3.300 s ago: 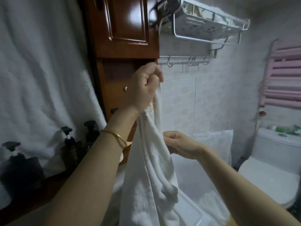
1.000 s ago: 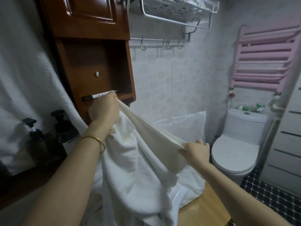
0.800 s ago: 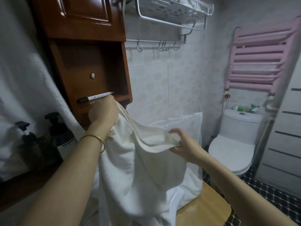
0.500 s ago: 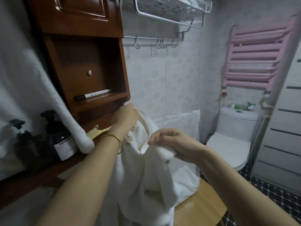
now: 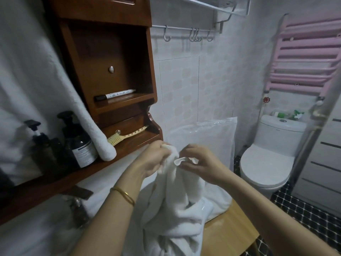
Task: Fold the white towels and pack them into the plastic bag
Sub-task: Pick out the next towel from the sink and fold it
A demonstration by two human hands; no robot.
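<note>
A white towel [image 5: 177, 206] hangs in loose folds from both my hands in the middle of the view. My left hand [image 5: 154, 157] grips its upper edge. My right hand [image 5: 200, 161] pinches a corner of the same towel, close beside the left. Behind them a clear plastic bag [image 5: 208, 137] leans upright against the tiled wall, with white fabric inside it. The towel's lower end drapes over a wooden stool [image 5: 228, 235] and a white tray [image 5: 208, 209].
A wooden cabinet [image 5: 110, 71] with a marker and a comb on its shelves stands left. Dark pump bottles [image 5: 79, 141] sit on the ledge, with a large white cloth [image 5: 36, 80] hanging over them. A toilet [image 5: 267, 159] and pink radiator [image 5: 306, 58] are right.
My hands came down and together: the right hand carried its towel corner over to the left hand, so the stretched towel now hangs doubled and bunched. The view tilted downward.
</note>
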